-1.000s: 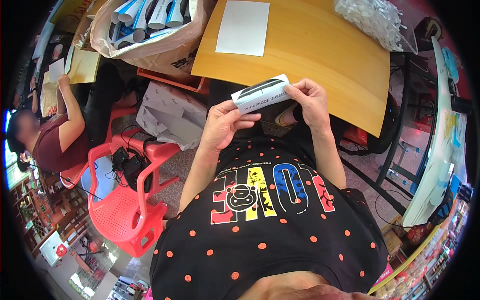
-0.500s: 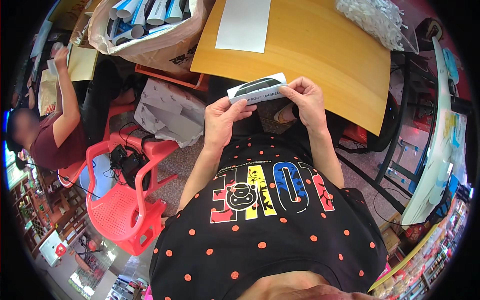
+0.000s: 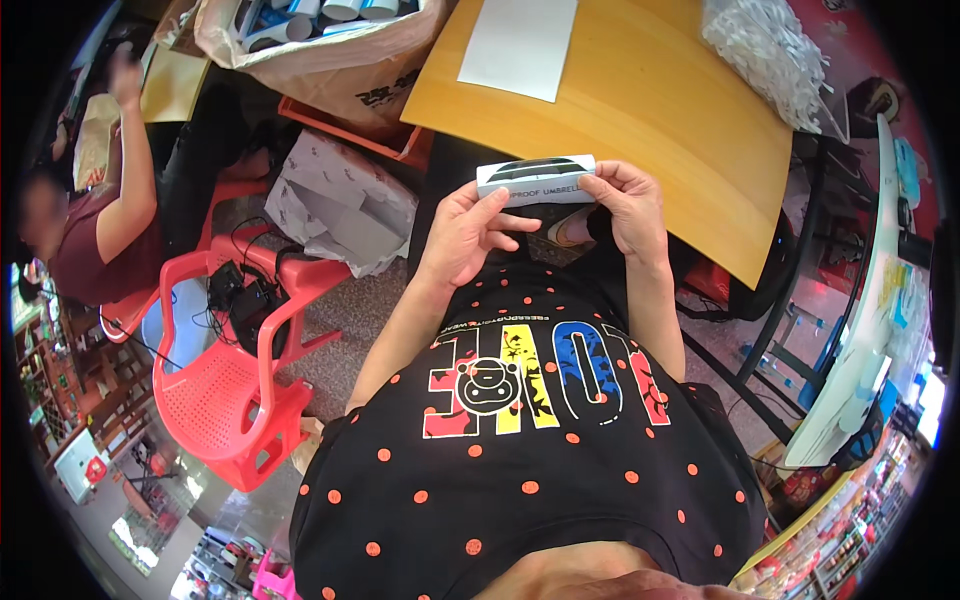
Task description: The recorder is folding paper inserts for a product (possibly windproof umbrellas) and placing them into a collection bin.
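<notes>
Between my hands, above my lap and by the table's near edge, is a white card sleeve [image 3: 536, 180] with dark print and a black curved picture on it. It lies nearly level, its length running left to right. My right hand [image 3: 632, 205] pinches its right end between thumb and fingers. At the left end, my left hand [image 3: 468, 232] has its thumb on the front lower edge, with the index finger partly hidden behind; its other fingers are loosely spread below the sleeve. What, if anything, is inside the sleeve cannot be seen.
A yellow wooden table [image 3: 640, 110] bears a white sheet [image 3: 518, 45] and a bag of white strips [image 3: 765, 60]. At its left stands a large sack [image 3: 330, 70] of blue-and-white tubes. A red plastic chair [image 3: 225, 400] holds cables and black devices. A seated co-worker [image 3: 105, 235] is at far left.
The sleeve has turned from tilted to nearly level. My left hand's lower fingers have loosened and spread from it. The view has shifted slightly, and the co-worker's raised hand has moved.
</notes>
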`<state>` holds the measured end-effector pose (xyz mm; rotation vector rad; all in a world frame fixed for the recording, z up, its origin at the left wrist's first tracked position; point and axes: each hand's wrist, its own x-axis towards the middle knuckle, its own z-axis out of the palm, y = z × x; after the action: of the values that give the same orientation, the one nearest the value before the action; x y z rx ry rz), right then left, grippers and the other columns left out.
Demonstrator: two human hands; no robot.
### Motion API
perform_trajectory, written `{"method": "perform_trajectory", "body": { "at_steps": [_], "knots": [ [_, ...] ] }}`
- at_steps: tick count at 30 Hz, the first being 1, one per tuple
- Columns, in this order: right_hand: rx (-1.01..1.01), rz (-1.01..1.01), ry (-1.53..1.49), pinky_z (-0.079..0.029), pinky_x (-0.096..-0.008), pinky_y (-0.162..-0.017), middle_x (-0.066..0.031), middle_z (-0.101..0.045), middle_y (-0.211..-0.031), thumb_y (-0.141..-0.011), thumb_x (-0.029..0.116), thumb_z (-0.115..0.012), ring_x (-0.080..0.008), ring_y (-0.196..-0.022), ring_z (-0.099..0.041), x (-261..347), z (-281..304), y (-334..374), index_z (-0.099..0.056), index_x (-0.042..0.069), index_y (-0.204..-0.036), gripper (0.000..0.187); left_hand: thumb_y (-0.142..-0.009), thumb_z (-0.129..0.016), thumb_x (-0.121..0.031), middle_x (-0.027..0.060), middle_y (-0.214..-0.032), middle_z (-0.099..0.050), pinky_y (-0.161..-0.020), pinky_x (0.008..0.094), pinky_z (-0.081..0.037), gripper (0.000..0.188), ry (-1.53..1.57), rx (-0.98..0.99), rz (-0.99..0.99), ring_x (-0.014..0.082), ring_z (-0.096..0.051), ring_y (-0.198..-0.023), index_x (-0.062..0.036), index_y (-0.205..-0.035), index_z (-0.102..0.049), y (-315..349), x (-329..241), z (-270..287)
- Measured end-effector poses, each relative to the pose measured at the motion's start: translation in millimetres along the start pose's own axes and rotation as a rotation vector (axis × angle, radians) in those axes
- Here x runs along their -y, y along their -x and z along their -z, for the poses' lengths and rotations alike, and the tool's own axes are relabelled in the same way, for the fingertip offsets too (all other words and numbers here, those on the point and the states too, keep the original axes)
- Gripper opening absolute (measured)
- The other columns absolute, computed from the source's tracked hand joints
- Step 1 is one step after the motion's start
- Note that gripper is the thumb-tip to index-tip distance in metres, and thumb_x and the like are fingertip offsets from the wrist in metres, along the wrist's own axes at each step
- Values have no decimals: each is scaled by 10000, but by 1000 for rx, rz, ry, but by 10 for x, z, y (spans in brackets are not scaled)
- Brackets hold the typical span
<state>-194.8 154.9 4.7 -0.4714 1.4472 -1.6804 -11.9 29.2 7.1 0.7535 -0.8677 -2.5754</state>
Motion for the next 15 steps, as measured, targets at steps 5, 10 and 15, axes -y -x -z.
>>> {"method": "perform_trajectory", "body": {
  "at_steps": [5, 10, 15],
  "knots": [
    [-9, -7, 29, -485, -216, -675, -64, -684, -820, -827, 64, -694, -86, -718, -611, 25, -23, 15, -671, -28, -916, 131, -952, -524, -121, 186, -1059, -639, -688, 278, -593, 259, 40, 14, 45, 266, -679, -906, 56, -1138, -558, -26, 17, 32],
    [8, 7, 42, -480, -221, -676, -62, -682, -814, -827, 77, -701, -89, -714, -605, 4, -31, 15, -669, -30, -926, 150, -951, -523, -110, 197, -1018, -654, -758, 314, -583, 247, 19, -35, 5, 267, -679, -906, 86, -1089, -583, -30, 38, 21],
    [34, -74, 15, -415, -178, -505, -49, -663, -775, -836, 74, -690, -41, -614, -568, -36, -1, 13, -648, -38, -960, 172, -949, -513, -108, 218, -1063, -639, -800, 359, -577, 274, -45, -32, -53, 327, -665, -940, 96, -1126, -558, -36, 30, 43]
  ]
}}
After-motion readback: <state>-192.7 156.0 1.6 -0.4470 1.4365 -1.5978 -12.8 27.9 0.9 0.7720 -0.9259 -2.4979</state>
